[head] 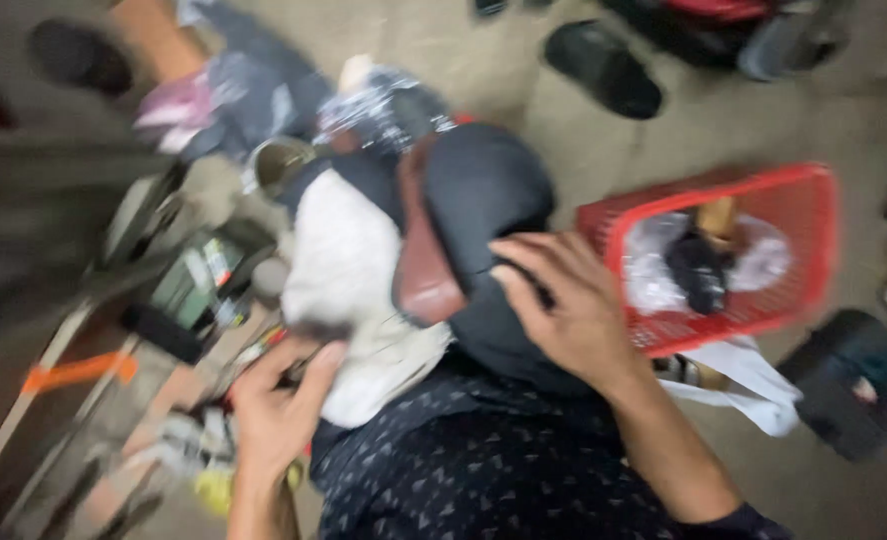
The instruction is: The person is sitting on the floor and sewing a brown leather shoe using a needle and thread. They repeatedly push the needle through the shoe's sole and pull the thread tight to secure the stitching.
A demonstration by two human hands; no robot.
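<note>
The view is blurred by motion. A dark navy shoe-like item [483,200] with a reddish-brown strip [423,270] rests on my lap, next to a white cloth [348,270]. My right hand [563,310] lies flat on the dark item's near side, fingers spread over it. My left hand [278,400] is at the lower edge of the white cloth, thumb against it, fingers curled among small objects below. Whether it grips anything is unclear. My dark patterned garment [483,470] fills the bottom.
A red plastic basket [813,200] holding crumpled plastic and a dark object stands at the right. Black sandals [603,65] lie on the floor behind. A cluttered heap of tools and small items [193,290] sits at the left. A dark box [858,380] is at the lower right.
</note>
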